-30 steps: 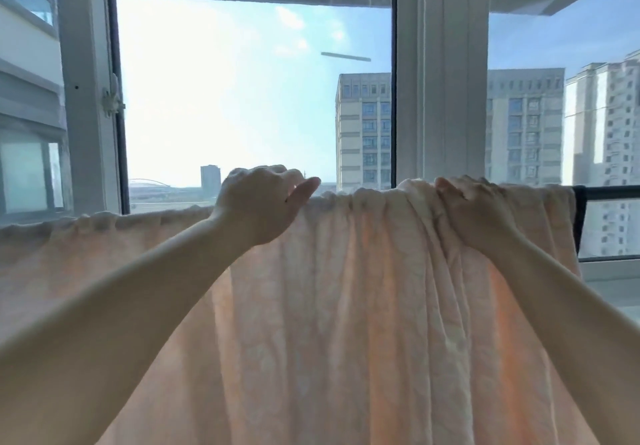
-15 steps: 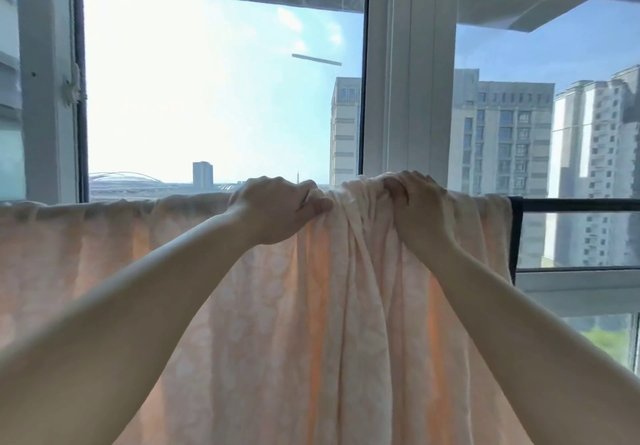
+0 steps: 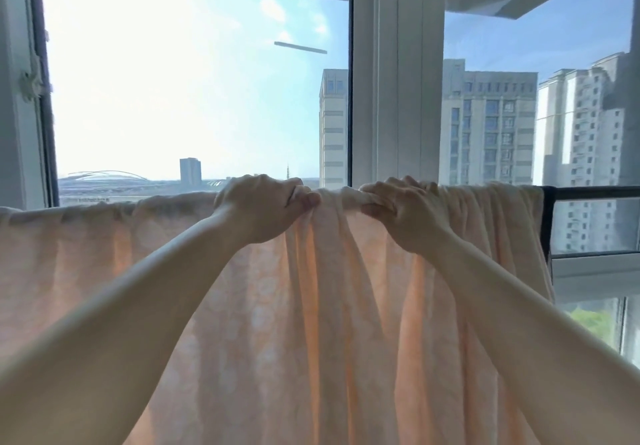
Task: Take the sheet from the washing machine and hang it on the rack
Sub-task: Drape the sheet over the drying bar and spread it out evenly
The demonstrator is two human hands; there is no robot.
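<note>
I see the window filling the upper half of the frame, its white mullion running down just right of centre, with pale apartment blocks beyond the glass on the right and a bright sky on the left. Across the lower half hangs the peach sheet, faintly patterned, draped over the rack so that its top edge runs from the left border almost to the right. It falls in long folds, bunched most tightly at centre. Only the right end of the dark rack rail shows bare, at the right edge of the frame, just past the sheet's last fold.

My two forearms reach up from the bottom corners. My left hand sits at the sheet's top edge just left of centre, fingers curled over the cloth and thumb pressed against it. My right hand, just right of centre and close beside the other, pinches a gathered fold of sheet at the rail, knuckles bent.
</note>
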